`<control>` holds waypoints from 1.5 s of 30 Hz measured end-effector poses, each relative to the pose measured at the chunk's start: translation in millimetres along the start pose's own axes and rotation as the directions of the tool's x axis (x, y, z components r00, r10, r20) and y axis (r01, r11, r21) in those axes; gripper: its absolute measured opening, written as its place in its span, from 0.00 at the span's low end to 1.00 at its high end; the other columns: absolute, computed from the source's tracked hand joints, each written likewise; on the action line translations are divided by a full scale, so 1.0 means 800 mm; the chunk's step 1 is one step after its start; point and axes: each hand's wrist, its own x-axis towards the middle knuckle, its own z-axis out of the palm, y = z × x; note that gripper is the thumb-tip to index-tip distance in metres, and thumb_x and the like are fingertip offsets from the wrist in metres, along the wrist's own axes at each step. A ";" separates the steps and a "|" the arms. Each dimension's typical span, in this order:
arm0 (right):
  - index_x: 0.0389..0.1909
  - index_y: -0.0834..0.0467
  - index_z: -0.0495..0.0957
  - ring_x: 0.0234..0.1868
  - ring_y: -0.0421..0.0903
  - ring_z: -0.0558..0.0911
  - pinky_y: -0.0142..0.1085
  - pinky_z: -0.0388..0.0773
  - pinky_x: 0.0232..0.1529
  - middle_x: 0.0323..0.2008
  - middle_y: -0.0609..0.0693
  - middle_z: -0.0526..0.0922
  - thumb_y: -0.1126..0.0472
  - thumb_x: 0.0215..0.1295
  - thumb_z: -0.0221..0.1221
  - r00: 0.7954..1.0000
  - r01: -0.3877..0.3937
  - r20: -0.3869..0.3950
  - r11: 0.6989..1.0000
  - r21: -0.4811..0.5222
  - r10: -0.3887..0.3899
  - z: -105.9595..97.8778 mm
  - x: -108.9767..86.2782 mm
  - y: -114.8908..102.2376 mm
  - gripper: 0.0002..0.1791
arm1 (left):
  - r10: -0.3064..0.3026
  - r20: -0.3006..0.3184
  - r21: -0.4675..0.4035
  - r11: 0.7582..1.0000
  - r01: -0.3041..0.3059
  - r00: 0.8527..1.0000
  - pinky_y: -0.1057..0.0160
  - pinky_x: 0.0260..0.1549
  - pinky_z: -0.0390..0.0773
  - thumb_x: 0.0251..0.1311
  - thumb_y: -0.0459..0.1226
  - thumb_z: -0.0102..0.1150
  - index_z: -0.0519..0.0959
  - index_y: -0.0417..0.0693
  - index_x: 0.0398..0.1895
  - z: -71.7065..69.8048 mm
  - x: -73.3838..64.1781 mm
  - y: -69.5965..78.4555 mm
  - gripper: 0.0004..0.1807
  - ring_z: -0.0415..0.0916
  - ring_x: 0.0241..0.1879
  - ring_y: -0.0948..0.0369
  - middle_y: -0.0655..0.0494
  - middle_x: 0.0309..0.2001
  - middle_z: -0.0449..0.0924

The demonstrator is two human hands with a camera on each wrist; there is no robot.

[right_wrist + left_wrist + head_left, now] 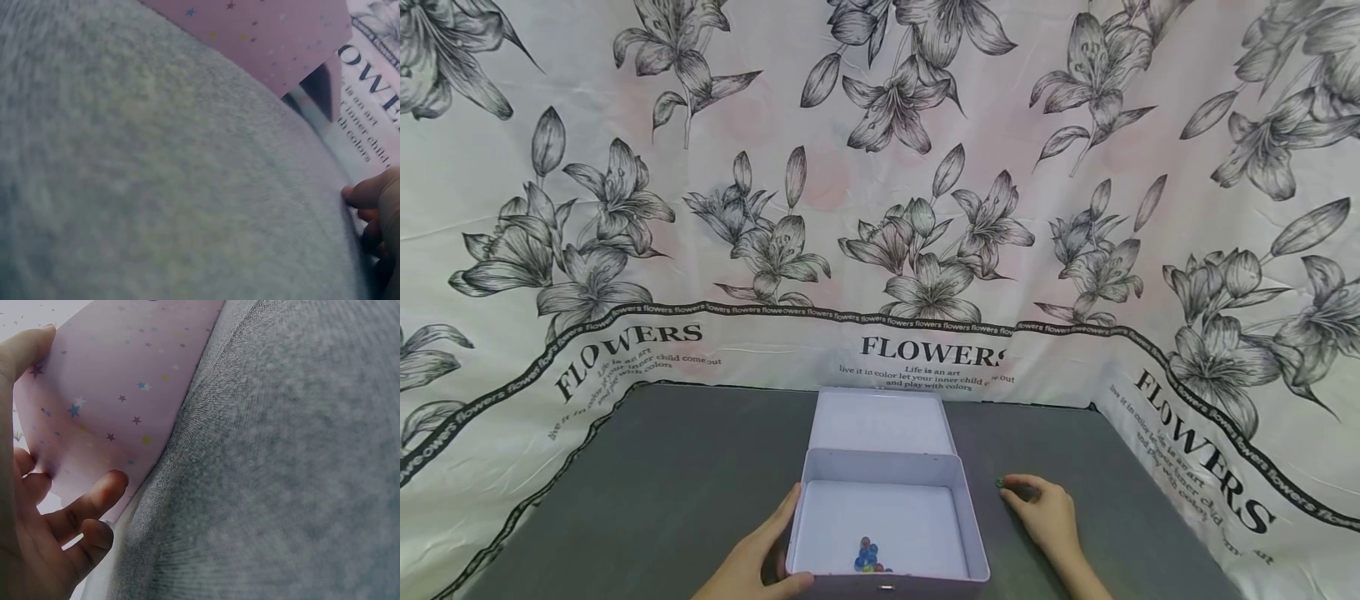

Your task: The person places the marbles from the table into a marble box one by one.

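A white-lined rectangular tin box (973, 533) stands on the grey table with its lid (882, 421) raised at the back. Near its front wall lie several small marbles (866, 553), blue, red and yellowish. My left hand (758, 546) grips the box's front left corner, thumb on the front and fingers along the side. The left wrist view shows the outer wall (128, 381), pink with small stars. To the right of the box, my right hand (1047, 512) pinches a small dark green marble (999, 482) between thumb and index finger, close to the tabletop.
Grey cloth covers the table (700, 467) on both sides of the box. A white curtain (805, 350) printed with flowers and lettering hangs behind the table and along its left and right edges.
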 end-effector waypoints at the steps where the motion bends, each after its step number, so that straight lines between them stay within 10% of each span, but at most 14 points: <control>1: 0.38 0.57 0.92 0.10 0.32 0.62 0.29 0.60 0.13 0.33 0.51 0.92 0.62 0.55 0.78 1.000 0.004 -0.005 1.000 -0.006 -0.004 0.001 0.001 0.000 0.10 | 0.002 0.001 0.000 1.000 -0.002 1.000 0.22 0.68 0.58 0.69 0.49 0.70 0.42 0.49 0.88 0.000 0.000 0.001 0.56 0.46 0.81 0.31 0.41 0.86 0.41; 15: 0.39 0.59 0.92 0.09 0.30 0.60 0.28 0.59 0.13 0.31 0.50 0.92 0.63 0.58 0.78 1.000 0.025 0.009 1.000 0.006 -0.026 0.004 0.005 0.001 0.09 | -0.008 0.001 0.008 1.000 0.008 1.000 0.21 0.68 0.58 0.69 0.50 0.70 0.43 0.49 0.88 0.001 0.001 0.002 0.56 0.45 0.81 0.31 0.41 0.86 0.41; 21: 0.39 0.57 0.92 0.09 0.29 0.58 0.26 0.56 0.12 0.09 0.39 0.73 0.63 0.58 0.77 0.999 -0.044 0.028 0.997 0.070 0.042 -0.009 -0.003 -0.011 0.08 | -0.017 0.017 -0.010 1.000 0.017 1.000 0.19 0.67 0.55 0.70 0.49 0.68 0.43 0.49 0.88 0.000 0.003 0.002 0.55 0.45 0.81 0.31 0.41 0.86 0.41; 45: 0.43 0.52 0.92 0.11 0.28 0.52 0.27 0.53 0.10 0.08 0.37 0.60 0.59 0.62 0.77 0.993 0.110 0.009 0.961 0.256 -0.116 -0.061 0.006 -0.134 0.10 | -0.025 0.012 0.005 1.000 0.025 1.000 0.20 0.68 0.57 0.69 0.51 0.69 0.43 0.51 0.88 -0.001 0.003 -0.003 0.55 0.46 0.81 0.32 0.44 0.86 0.41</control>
